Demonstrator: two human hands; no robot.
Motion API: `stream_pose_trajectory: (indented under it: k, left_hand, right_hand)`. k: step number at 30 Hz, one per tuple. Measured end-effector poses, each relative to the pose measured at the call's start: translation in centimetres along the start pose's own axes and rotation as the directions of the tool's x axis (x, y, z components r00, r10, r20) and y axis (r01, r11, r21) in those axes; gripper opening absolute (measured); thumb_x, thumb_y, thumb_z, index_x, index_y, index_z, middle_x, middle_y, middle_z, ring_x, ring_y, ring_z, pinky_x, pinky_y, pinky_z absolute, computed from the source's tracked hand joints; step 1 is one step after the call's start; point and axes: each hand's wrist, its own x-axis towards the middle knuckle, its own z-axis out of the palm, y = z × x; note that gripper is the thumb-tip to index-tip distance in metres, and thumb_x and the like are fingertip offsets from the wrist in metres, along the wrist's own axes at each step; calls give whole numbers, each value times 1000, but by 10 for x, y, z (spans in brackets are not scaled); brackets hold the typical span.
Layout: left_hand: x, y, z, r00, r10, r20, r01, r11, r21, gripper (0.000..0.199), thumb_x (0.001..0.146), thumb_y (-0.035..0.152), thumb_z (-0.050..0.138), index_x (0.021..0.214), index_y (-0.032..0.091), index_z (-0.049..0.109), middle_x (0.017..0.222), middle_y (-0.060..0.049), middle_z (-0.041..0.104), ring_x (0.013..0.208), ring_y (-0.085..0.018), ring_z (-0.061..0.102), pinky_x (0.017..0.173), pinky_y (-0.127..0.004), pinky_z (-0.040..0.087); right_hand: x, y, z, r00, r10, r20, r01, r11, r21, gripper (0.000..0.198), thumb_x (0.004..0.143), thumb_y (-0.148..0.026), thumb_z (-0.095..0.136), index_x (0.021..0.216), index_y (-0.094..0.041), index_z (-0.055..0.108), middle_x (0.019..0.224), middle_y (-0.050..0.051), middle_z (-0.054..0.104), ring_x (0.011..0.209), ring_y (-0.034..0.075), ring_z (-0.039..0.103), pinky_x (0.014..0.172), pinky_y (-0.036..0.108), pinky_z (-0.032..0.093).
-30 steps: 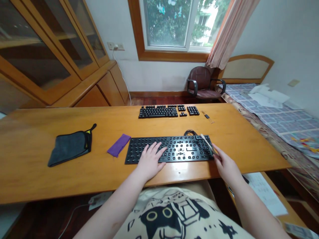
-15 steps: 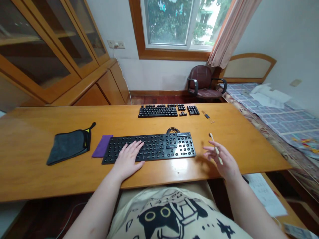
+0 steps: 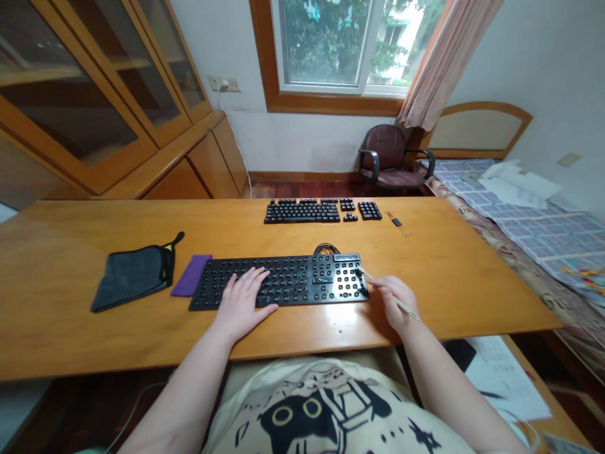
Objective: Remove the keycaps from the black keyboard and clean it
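Note:
A black keyboard base (image 3: 302, 277) with its keycaps off lies near the front edge of the desk. My left hand (image 3: 242, 301) rests flat on its left half, fingers spread. In my right hand (image 3: 396, 299) is a pale toothbrush (image 3: 404, 308), gripped along its handle. The brush head meets the right end of the keyboard base, by the number pad switches. Under the base's left end, a folded purple cloth (image 3: 191, 275) partly shows. Behind the base sits a coiled black cable (image 3: 326, 249).
Loose black keycaps (image 3: 302, 212) lie in keyboard order along the far edge, with a keycap puller (image 3: 396, 222) beside them. A dark grey cloth (image 3: 132, 277) lies at left. Beyond stand a chair (image 3: 390, 154), a cabinet (image 3: 179, 183) and a bed (image 3: 510, 208).
My right hand has moved left with the toothbrush, from beside the keyboard base onto its right end, and its fingers have closed round the handle. My left hand stays in place.

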Motion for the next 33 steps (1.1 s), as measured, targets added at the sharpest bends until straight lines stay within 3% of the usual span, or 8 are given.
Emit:
stream_pose_trajectory:
  k: [6,12,16,19,22,25,30,33]
  left_hand:
    - [3,1,0,999,-33,-4,33,999,-7,64,75,54,56,130,24,42,137,-10,45,129,-29,37,109,-51,14]
    - [5,0,2,999,-44,-3,44,999,-8,64,72,56,58,127,25,45,137,-9,46,128,-29,37,109,-52,16]
    - [5,-2,4,998,-55,-8,54,998,-23,64,72,55,59,126,25,45,137,-9,46,129,-29,37,109,-52,15]
    - [5,-2,5,998,-63,-13,62,997,-41,63,71,55,59,125,25,45,137,-9,46,129,-29,37,109,-52,15]
    - [5,-1,3,998,-61,-10,61,997,-42,64,71,55,60,125,25,45,137,-9,46,129,-29,37,109,-52,15]
    - [5,0,2,998,-55,-10,54,998,-27,64,71,56,59,125,24,45,137,-9,46,128,-29,38,109,-52,15]
    - [5,-1,4,998,-55,-13,55,999,-3,65,71,56,59,126,24,44,137,-9,46,128,-29,38,109,-52,17]
    - [5,-1,4,998,-57,-6,57,998,6,64,71,56,59,125,24,44,137,-9,46,128,-29,38,109,-52,18]
  right_hand:
    - [4,-9,6,999,24,29,-23,998,-54,30,90,-34,42,99,-21,67,87,9,68,80,22,61,73,37,49]
    - [-14,-12,-5,996,-72,59,71,997,10,40,91,-30,38,64,-20,66,56,4,57,54,17,55,56,31,44]
    - [-14,-13,-4,982,173,-77,-169,984,57,32,89,-38,43,83,-21,69,68,5,64,66,19,61,64,32,48]
    - [-12,-11,-1,959,282,-22,-280,958,55,32,84,-41,53,105,-21,65,88,7,69,79,21,64,72,33,50]
    - [-18,-5,-4,973,227,39,-229,971,73,32,88,-42,46,90,-21,70,70,5,67,64,19,63,62,31,50]
    - [-25,-4,-9,994,98,-38,-91,984,153,46,92,-45,35,73,-20,69,53,3,58,51,17,56,52,30,46]
    - [-20,-13,-10,999,-28,20,27,999,36,31,90,-37,43,98,-20,68,75,7,66,69,19,62,63,32,48]
    - [-20,-14,-8,994,-95,51,93,995,38,29,90,-28,44,78,-19,69,66,6,64,61,17,59,59,30,46]
